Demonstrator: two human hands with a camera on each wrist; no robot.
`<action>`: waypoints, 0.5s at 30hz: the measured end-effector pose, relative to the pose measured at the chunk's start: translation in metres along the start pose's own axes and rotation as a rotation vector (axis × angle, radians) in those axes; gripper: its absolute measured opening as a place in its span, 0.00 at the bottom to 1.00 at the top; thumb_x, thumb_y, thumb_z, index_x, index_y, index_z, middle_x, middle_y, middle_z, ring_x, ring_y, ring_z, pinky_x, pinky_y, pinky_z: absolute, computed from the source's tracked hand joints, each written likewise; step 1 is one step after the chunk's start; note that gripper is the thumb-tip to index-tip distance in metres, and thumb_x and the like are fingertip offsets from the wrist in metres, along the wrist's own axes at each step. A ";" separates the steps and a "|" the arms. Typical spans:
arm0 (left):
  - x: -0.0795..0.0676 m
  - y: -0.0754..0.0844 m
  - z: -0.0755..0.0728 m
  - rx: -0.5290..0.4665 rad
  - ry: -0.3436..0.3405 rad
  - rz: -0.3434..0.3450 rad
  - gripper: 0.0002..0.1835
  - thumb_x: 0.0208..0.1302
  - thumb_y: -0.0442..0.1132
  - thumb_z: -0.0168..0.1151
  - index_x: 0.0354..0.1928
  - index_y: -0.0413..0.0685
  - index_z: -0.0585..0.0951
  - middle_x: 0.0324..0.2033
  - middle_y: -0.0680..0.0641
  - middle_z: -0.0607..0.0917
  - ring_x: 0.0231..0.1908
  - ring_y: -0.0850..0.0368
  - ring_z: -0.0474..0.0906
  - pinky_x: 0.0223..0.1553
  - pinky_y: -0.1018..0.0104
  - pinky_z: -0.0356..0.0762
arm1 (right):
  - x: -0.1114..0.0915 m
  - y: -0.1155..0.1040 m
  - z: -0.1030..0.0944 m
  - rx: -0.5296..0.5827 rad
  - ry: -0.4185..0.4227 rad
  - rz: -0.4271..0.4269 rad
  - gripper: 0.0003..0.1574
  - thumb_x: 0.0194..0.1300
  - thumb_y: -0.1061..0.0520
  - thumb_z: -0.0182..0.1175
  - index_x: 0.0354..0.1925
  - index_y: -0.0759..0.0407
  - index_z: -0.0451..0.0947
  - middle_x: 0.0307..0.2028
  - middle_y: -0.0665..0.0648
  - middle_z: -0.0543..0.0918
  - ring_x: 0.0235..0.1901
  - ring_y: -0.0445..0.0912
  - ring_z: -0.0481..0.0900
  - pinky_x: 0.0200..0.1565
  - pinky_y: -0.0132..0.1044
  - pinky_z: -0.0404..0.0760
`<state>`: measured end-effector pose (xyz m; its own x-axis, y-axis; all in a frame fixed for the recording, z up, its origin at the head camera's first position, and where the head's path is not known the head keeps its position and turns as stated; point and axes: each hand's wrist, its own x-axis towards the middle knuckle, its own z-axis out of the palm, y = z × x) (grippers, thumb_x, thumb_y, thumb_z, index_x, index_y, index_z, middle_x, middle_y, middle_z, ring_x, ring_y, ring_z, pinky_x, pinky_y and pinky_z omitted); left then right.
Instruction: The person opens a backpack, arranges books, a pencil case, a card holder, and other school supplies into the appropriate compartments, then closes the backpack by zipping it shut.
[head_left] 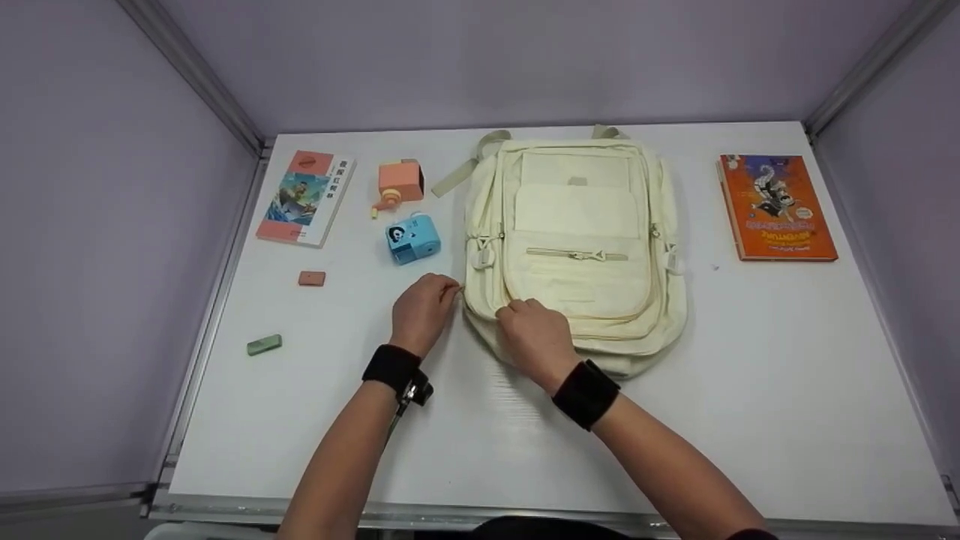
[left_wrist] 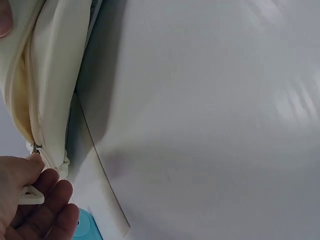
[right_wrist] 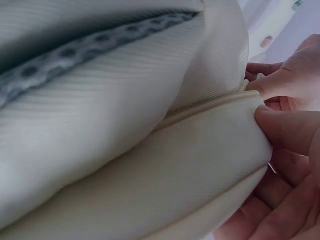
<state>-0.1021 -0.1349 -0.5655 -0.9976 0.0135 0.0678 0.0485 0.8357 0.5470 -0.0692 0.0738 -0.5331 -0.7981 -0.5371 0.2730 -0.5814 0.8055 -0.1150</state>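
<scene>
A cream backpack [head_left: 574, 277] lies on the white table with its front pocket facing up. At its lower left side, my left hand [head_left: 424, 311] pinches a zipper pull [left_wrist: 33, 196]; a pale triangular loop shows among the fingers. The zipper slider [left_wrist: 35, 148] sits just past the thumb, and the zipper gapes beside it, showing a yellowish lining [left_wrist: 20, 102]. My right hand [head_left: 536, 337] grips the bag's lower left corner. In the right wrist view, its thumb presses on the fabric edge [right_wrist: 257, 117] beside the zipper seam, with the fingers curled beneath.
Left of the bag are a blue panda-print box [head_left: 412, 238], a pink box with a crank [head_left: 401, 181], a book [head_left: 306, 199], a pink eraser-like block [head_left: 312, 279] and a green block [head_left: 264, 345]. An orange book [head_left: 778, 208] lies at the right.
</scene>
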 end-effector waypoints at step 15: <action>0.045 0.002 0.003 -0.015 -0.016 -0.113 0.10 0.77 0.42 0.59 0.47 0.47 0.87 0.43 0.48 0.88 0.45 0.52 0.84 0.46 0.56 0.80 | -0.005 0.001 -0.010 0.030 0.014 0.028 0.03 0.68 0.58 0.65 0.36 0.52 0.86 0.33 0.51 0.85 0.33 0.49 0.83 0.25 0.43 0.81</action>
<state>-0.1466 -0.1306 -0.5638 -0.9974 -0.0712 -0.0085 -0.0636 0.8241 0.5629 -0.0647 0.0798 -0.5252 -0.8119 -0.5108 0.2827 -0.5636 0.8120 -0.1517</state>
